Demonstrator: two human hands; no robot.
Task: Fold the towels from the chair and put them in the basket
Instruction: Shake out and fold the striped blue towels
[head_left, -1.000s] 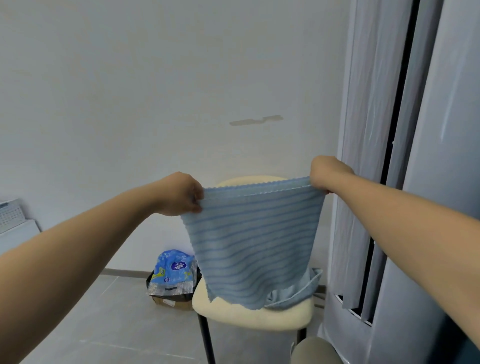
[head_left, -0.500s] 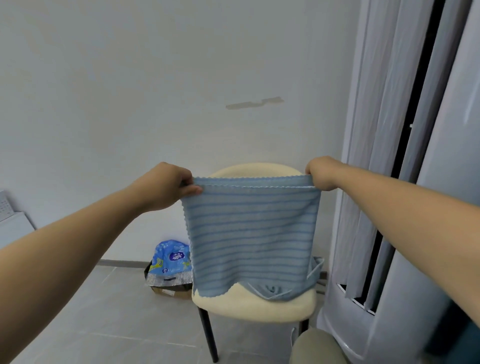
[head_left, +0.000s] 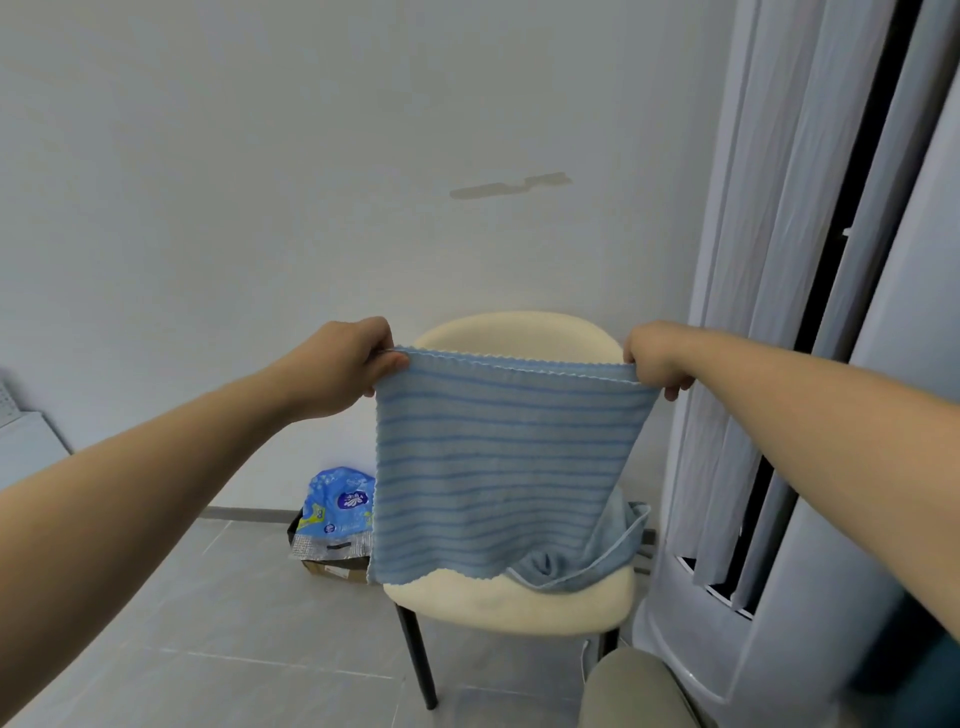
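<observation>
A light blue towel with darker blue stripes (head_left: 498, 467) hangs stretched flat in front of a cream chair (head_left: 514, 603). My left hand (head_left: 343, 369) pinches its top left corner and my right hand (head_left: 657, 358) pinches its top right corner. The towel's lower edge hangs just above the seat. A second, plain blue towel (head_left: 587, 556) lies crumpled on the right of the seat, partly hidden behind the striped one. No basket is in view.
A white wall stands behind the chair. Grey curtains and a tall white appliance (head_left: 779, 467) fill the right side. A blue plastic pack (head_left: 340, 501) sits in a box on the grey tiled floor, left of the chair. A rounded beige object (head_left: 628, 691) is at the bottom edge.
The towel went from slanted and slack to level and taut, and my hands have moved farther apart. The view has tilted down a little, showing more of the chair.
</observation>
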